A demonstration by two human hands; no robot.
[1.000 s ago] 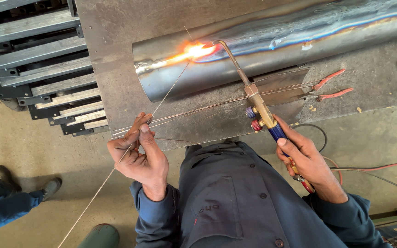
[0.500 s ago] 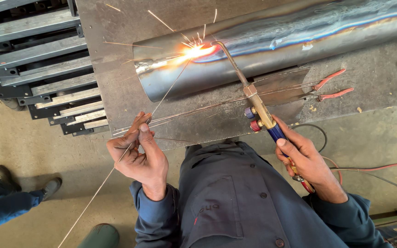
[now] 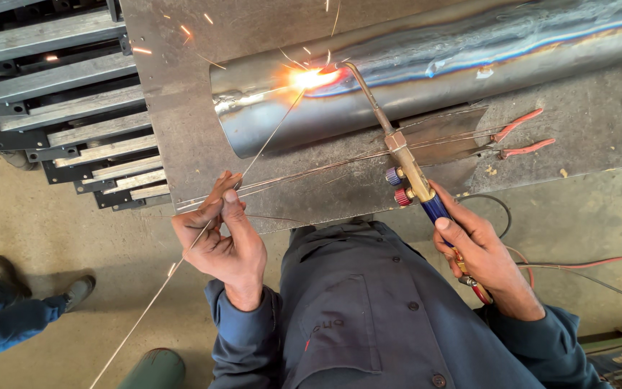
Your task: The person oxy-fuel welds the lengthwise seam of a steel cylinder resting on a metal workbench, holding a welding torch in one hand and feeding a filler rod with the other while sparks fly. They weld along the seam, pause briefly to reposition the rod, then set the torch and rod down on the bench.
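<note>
My left hand [image 3: 223, 238] pinches a thin filler rod [image 3: 268, 140] whose far tip reaches the bright flame spot [image 3: 309, 77] on a long steel pipe [image 3: 426, 72]. My right hand [image 3: 480, 248] grips the blue handle of a brass gas torch [image 3: 406, 169]; its bent nozzle points at the same glowing spot on the pipe's seam. Sparks fly up and to the left from that spot. The pipe lies across a steel plate table [image 3: 181, 108].
Spare rods [image 3: 340, 162] and red-handled pliers [image 3: 516, 137] lie on the plate beside the torch. Stacked metal bars [image 3: 59, 94] sit at the left. Another person's legs and shoes [image 3: 16, 295] stand on the floor at lower left. Red hoses [image 3: 584, 265] trail right.
Sparks have grown and now scatter further up and left from the glowing spot. Both hands, the rod and the torch stay almost where they were.
</note>
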